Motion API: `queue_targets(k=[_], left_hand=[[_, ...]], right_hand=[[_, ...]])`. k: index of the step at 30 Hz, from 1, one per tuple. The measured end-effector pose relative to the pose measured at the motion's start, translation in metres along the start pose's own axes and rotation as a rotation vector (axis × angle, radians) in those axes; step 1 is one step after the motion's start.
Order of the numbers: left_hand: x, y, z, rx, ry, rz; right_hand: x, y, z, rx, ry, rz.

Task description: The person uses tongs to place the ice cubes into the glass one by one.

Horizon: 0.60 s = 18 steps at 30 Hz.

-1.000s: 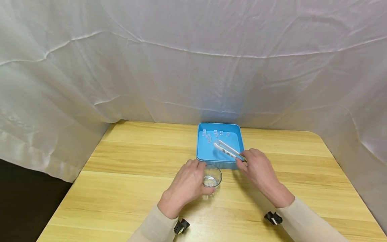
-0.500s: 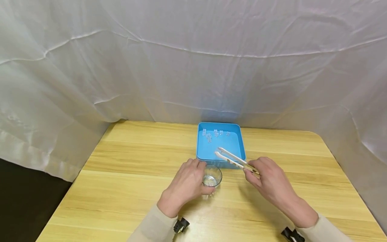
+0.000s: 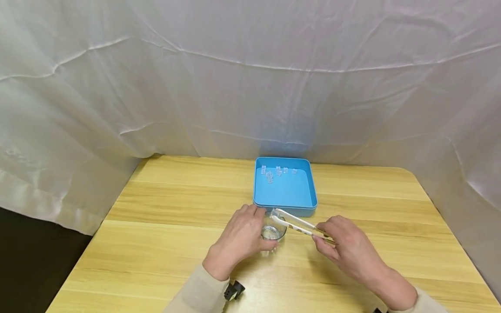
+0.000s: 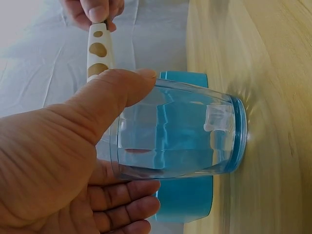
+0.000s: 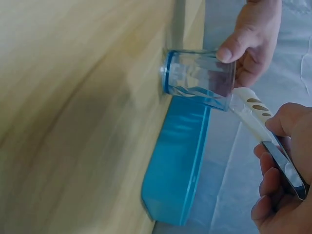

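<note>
My left hand point(image 3: 239, 240) grips a clear drinking glass point(image 4: 187, 134) that stands upright on the table, thumb on one side and fingers on the other. Clear cubes like ice point(image 4: 218, 118) lie at the bottom of the glass. In my right hand point(image 3: 352, 243) is a pair of white-tipped tongs point(image 3: 300, 227) with brown spots, pinched between thumb and fingers. The tong tips are over the glass's rim, with a small clear piece point(image 5: 237, 104) between them. Several more clear cubes point(image 3: 269, 177) lie in the blue tray point(image 3: 289, 193) just beyond the glass.
The wooden table point(image 3: 164, 261) reaches out on both sides of the hands. Behind the tray, a pale grey curtain point(image 3: 235, 100) hangs along the table's back edge and round its sides.
The right hand has drawn the tongs out of the blue tray, back toward the body, and their tips are now over the glass. The left hand and glass have stayed put.
</note>
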State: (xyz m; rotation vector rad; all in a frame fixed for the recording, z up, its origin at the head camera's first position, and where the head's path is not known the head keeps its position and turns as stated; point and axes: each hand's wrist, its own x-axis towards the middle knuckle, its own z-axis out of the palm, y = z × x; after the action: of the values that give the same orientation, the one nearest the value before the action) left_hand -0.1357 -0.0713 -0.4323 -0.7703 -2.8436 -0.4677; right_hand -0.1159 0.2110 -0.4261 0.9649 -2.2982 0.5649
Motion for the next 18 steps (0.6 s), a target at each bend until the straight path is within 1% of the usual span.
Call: queue_targets(k=[9,18], left_hand=[[0.0004,-0.0008,-0.0002,0.003,0.014,0.014],[0.0004,-0.0004,0.0002,0.000,-0.004,0.005]], right_hand=[[-0.0051,-0.0042,0.0045,-0.009,-0.047,0.007],[-0.0072,-0.0050,0.0062,-0.008,-0.040,0.007]])
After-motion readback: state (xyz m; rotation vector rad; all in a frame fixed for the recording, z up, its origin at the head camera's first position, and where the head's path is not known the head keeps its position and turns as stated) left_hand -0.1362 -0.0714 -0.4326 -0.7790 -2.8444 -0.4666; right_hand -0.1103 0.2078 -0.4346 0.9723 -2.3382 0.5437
